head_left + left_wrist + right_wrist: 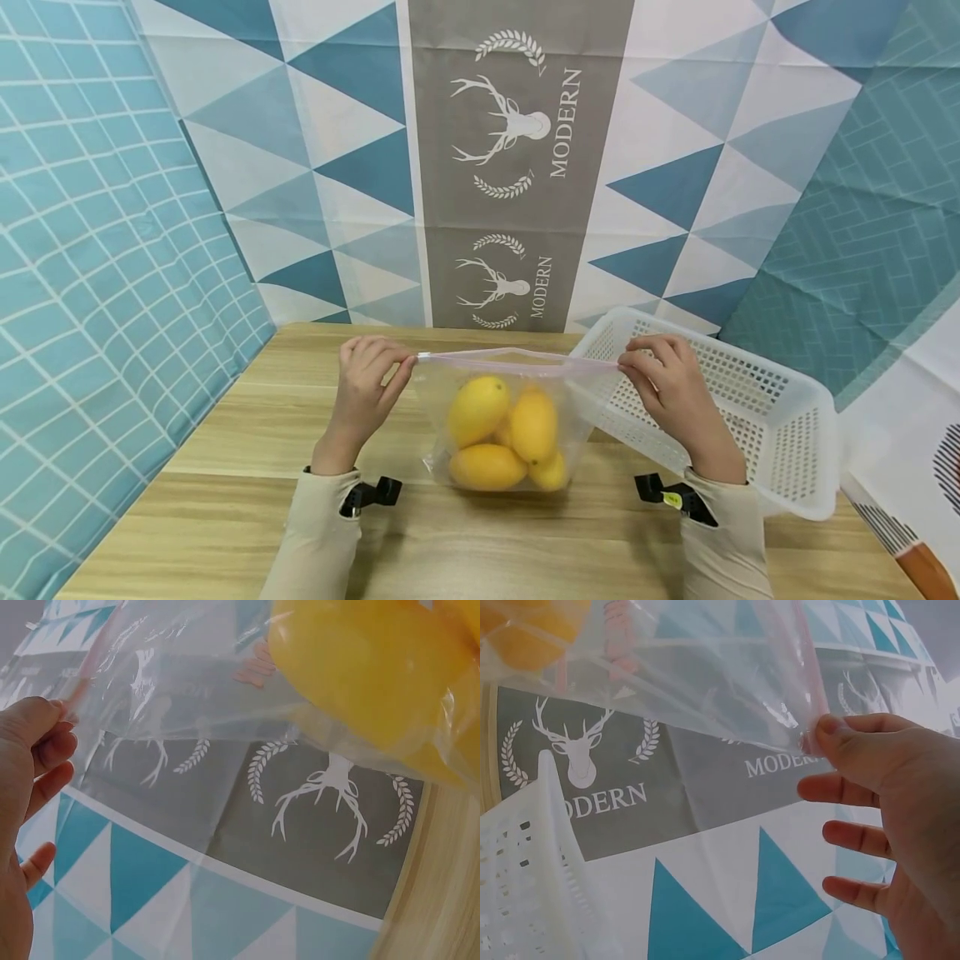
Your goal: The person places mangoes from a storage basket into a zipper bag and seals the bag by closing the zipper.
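In the head view a clear zip bag (588,408) with a pink strip along its top is stretched between my two hands. Several yellow oval fruits (480,408), mango-like in look, fill its lower part, close over the wooden table. My left hand (367,387) pinches the top left corner, beside a small white piece (423,356) on the strip. At the opposite corner, my right hand (671,396) pinches the strip between thumb and forefinger; its other fingers spread apart in the right wrist view. Midway along the top, the bag's two edges stand slightly apart.
A white perforated plastic basket (813,450) stands on the right of the wooden table (480,550), partly behind my right hand and the bag. Patterned cloth (517,200) with deer heads hangs behind the table, and blue checked cloth (112,250) is on the left.
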A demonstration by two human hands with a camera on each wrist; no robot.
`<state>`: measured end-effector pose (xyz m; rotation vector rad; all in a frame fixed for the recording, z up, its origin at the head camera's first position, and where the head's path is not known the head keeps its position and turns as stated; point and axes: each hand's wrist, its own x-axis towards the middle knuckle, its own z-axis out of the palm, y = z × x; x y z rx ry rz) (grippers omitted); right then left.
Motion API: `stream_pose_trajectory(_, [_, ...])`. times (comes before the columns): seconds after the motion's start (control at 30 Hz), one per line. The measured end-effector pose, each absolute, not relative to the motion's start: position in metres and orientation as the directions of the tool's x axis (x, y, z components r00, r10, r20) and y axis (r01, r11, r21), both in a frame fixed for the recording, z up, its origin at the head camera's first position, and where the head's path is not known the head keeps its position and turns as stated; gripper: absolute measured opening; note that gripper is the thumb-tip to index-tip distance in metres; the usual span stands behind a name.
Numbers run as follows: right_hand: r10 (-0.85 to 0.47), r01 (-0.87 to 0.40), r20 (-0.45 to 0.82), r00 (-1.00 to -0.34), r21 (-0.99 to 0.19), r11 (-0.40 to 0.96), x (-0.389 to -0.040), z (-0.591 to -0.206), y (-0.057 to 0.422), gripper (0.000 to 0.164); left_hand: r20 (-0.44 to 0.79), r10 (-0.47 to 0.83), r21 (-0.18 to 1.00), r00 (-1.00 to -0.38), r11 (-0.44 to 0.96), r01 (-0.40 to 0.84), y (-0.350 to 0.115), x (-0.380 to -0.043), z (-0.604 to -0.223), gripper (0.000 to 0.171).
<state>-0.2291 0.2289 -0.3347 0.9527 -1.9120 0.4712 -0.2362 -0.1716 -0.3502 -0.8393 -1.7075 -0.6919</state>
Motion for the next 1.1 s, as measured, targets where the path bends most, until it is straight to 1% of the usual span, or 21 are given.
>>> stream_pose_trajectory(0.17, [-0.419, -0.768, 0.859, -0.295, 0.047, 0.638, -0.232, -0.336, 0.232, 0.040, 0.966, 0.186, 0.036, -0.178, 0.587, 0.808, -0.173, -0.240, -0.352, 0.035])
stream_pose_trajectory(0.23, [-0.411, -0.770, 0.868, -0.280, 0.053, 0.636, -0.233, -0.337, 0.232, 0.039, 0.968, 0.184, 0.030, -0.172, 0.592, 0.806, -0.173, -0.241, -0.354, 0.035])
stream_pose_trajectory(0.33, [-0.397, -0.770, 0.886, -0.239, 0.076, 0.634, -0.236, -0.338, 0.231, 0.039, 0.969, 0.188, 0.013, -0.158, 0.603, 0.797, -0.172, -0.243, -0.356, 0.034])
stream_pose_trajectory(0.4, [-0.389, -0.770, 0.896, -0.214, 0.091, 0.632, -0.237, -0.340, 0.230, 0.038, 0.971, 0.198, -0.015, -0.135, 0.611, 0.791, -0.172, -0.244, -0.357, 0.032])
stream_pose_trajectory(0.57, [-0.381, -0.758, 0.904, -0.192, 0.109, 0.643, -0.239, -0.344, 0.230, 0.037, 0.975, 0.208, -0.070, -0.079, 0.623, 0.779, -0.170, -0.246, -0.360, 0.029])
stream_pose_trajectory(0.77, [-0.375, -0.746, 0.910, -0.175, 0.127, 0.654, -0.243, -0.347, 0.231, 0.036, 0.978, 0.204, -0.102, -0.041, 0.640, 0.761, -0.168, -0.250, -0.364, 0.026])
stream_pose_trajectory(1.0, [-0.362, -0.715, 0.923, -0.132, 0.164, 0.680, -0.250, -0.353, 0.233, 0.031, 0.981, 0.193, -0.110, -0.027, 0.659, 0.744, -0.165, -0.255, -0.371, 0.024])
stream_pose_trajectory(1.1, [-0.348, -0.703, 0.928, -0.135, 0.158, 0.694, -0.253, -0.356, 0.235, 0.031, 0.978, 0.205, -0.114, -0.033, 0.662, 0.741, -0.163, -0.257, -0.374, 0.024])
